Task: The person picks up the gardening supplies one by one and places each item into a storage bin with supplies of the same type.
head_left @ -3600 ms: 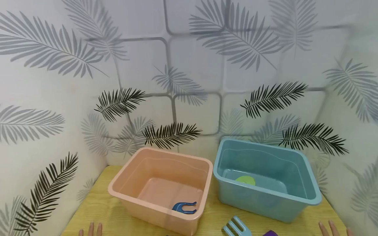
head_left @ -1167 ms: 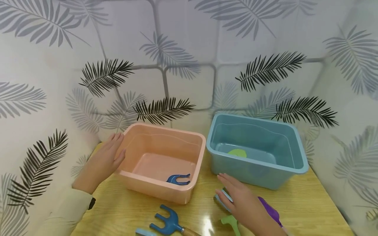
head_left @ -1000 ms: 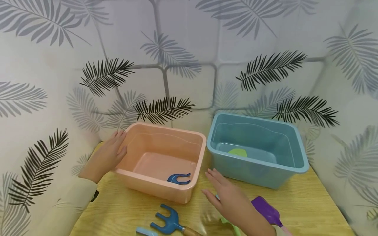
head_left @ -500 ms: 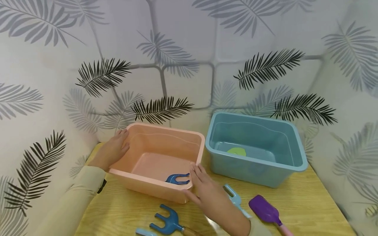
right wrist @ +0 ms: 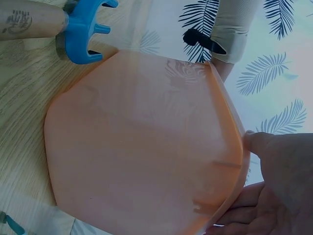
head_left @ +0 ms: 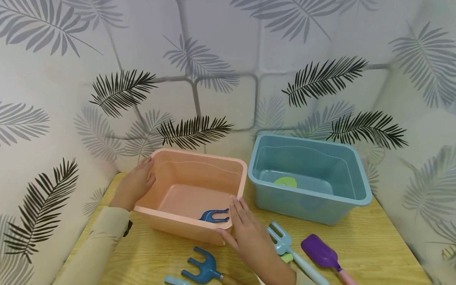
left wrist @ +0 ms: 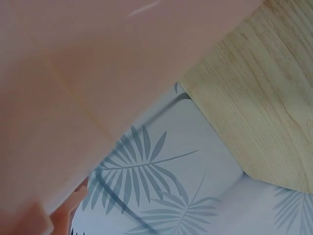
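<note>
A peach plastic tub (head_left: 185, 228) stands on the wooden table, a blue two-pronged piece (head_left: 209, 216) lying in its front right corner. My left hand (head_left: 132, 186) holds the tub's left rim, its thumb on the inner side. At the front right corner my right hand (head_left: 251, 235) grips the rim, fingers along the right side and thumb at the front. From the right wrist, the right hand (right wrist: 283, 171) shows its thumb on the rim with curled fingers below. The left wrist view is mostly filled by the tub's wall (left wrist: 98, 63); most of the left hand is hidden there.
A light blue tub (head_left: 299, 204) with a flat green piece (head_left: 286, 182) inside stands to the right. In front lie a blue hand fork (head_left: 204, 267), a light blue fork (head_left: 283, 239), a purple shovel (head_left: 318, 251) and a light blue piece (head_left: 175, 280). Patterned curtain (head_left: 228, 51) encloses the table.
The head view has tilted down. Both hands have come up from the bottom edge: the left to the peach tub's left rim, the right across the tools to its front right corner.
</note>
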Tool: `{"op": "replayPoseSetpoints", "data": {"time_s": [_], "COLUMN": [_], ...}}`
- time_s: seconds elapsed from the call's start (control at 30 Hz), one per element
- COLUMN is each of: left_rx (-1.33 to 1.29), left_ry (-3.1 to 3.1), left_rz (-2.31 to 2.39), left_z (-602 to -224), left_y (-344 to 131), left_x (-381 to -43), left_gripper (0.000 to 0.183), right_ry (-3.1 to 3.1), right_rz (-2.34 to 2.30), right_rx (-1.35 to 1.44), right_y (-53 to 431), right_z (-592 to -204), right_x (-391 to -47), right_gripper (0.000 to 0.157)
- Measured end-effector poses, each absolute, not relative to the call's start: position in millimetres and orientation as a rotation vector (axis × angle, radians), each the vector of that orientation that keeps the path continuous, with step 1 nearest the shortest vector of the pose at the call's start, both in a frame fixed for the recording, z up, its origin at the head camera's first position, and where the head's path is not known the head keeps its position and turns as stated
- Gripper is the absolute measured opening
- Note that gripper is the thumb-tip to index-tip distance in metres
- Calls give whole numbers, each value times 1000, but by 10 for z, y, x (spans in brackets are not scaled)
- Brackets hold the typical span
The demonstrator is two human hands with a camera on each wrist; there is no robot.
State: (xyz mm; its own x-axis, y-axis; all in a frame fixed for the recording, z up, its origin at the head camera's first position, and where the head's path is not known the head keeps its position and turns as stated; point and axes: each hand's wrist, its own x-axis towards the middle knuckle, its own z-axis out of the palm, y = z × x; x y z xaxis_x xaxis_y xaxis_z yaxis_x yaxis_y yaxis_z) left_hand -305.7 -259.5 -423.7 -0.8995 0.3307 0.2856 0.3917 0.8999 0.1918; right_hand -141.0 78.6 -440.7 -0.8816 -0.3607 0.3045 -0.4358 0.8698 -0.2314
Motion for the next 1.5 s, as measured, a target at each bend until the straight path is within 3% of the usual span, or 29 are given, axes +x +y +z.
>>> {"op": "replayPoseSetpoints", "data": {"time_s": [1.5], "left_rx": [-341], "left_ry": [-2760], "left_rz": [-281], "left_z": [-4280], "left_y": [-2552], "left_x": [-2541], "left_gripper": [49], "right_ry": [-2797], "right_rz": [470], "right_rx": [525], "right_y": [808], "right_z": [-4390], "right_x": [-1577], "right_gripper": [82]}}
